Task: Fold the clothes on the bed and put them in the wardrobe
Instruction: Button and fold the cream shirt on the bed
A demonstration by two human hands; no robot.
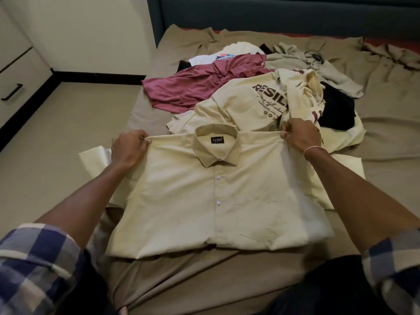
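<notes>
shirt point(218, 189) lies collar away from us | left hand point(128, 147), right hand point(300, 138) each pinch one shoulder | long axis runs toward us

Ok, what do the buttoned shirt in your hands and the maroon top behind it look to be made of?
The buttoned shirt looks like woven cotton or a cotton blend, matte pale yellow: it lies flat with crisp edges and a stiff collar. The maroon top is likely a soft knit jersey with a slight sheen: it drapes in loose rounded folds. The fibre cannot be told.
</notes>
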